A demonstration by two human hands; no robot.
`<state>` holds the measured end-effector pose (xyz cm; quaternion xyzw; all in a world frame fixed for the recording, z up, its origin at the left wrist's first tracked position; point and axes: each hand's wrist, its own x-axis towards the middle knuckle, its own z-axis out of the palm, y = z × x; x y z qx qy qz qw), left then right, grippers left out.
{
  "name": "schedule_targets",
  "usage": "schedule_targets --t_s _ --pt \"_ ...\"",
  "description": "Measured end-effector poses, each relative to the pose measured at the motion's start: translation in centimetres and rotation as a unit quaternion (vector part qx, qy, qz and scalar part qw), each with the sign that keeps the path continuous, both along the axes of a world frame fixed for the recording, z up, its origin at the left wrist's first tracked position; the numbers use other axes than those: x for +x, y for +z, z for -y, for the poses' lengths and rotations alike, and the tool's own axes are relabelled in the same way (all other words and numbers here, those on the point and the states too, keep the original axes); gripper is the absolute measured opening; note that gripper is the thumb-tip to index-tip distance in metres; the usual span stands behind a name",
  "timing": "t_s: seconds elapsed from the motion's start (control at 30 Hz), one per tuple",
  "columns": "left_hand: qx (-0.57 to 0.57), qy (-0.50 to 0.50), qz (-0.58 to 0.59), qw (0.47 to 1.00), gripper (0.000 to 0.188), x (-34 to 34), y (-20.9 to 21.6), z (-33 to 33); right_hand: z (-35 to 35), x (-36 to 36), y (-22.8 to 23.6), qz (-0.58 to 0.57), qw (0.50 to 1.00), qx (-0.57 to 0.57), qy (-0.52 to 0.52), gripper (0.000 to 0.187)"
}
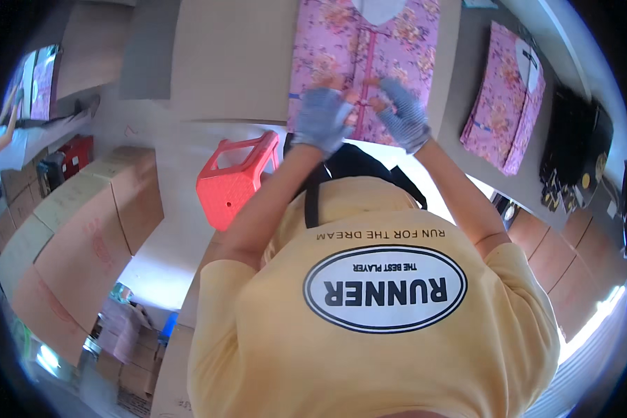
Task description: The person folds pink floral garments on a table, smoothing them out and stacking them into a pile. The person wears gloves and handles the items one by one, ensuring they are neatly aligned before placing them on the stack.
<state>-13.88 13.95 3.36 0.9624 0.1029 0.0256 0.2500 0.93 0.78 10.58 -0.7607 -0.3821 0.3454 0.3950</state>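
A folded pink floral top (404, 63) lies in front of me, with a darker pink placket down its middle and a white oval at the neck. Both hands wear grey fingerless gloves. My left hand (324, 115) rests on the left of the placket, its fingers bent against the cloth by a pink fastening. From the other side my right hand (401, 115) meets the same fastening, fingers curled close to it. The fingertips are slightly blurred, and how much cloth they grip is hard to make out.
Brown cardboard (237, 63) covers the work surface. To the right lies another folded floral top (505, 97), with black items (571, 146) beyond. A red plastic stool (233, 184) stands by my left arm. Cardboard boxes (83, 237) are stacked at the left.
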Motion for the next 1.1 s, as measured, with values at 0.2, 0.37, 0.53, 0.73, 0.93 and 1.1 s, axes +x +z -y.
schedule_targets --t_s 0.2,0.37,0.53,0.73,0.93,1.1 --pt "0.145 0.055 0.006 0.988 0.078 -3.0 -1.1 -3.2 7.1 -1.2 -6.0 0.444 0.876 -0.185 0.035 0.064" --pt "0.075 0.072 0.015 0.994 0.081 -3.0 -2.1 -2.9 7.0 -2.1 -5.9 0.416 0.856 -0.292 0.097 0.066" --pt "0.103 0.048 0.035 0.993 0.084 -3.2 -3.1 -3.2 7.1 -1.7 -5.5 0.407 0.849 -0.315 0.121 0.065" --pt "0.106 -0.048 0.003 0.993 0.093 -3.8 -1.1 -4.7 6.7 -1.5 -4.2 0.388 0.855 -0.320 0.129 0.064" --pt "0.067 -0.045 -0.008 0.997 0.085 -4.6 -0.6 -5.3 1.3 -3.7 -1.5 0.421 0.881 -0.138 0.162 0.051" --pt "-0.012 -0.014 0.029 0.999 0.064 -6.1 -2.3 -7.2 -2.2 -2.5 1.9 0.401 0.870 -0.138 0.253 0.034"
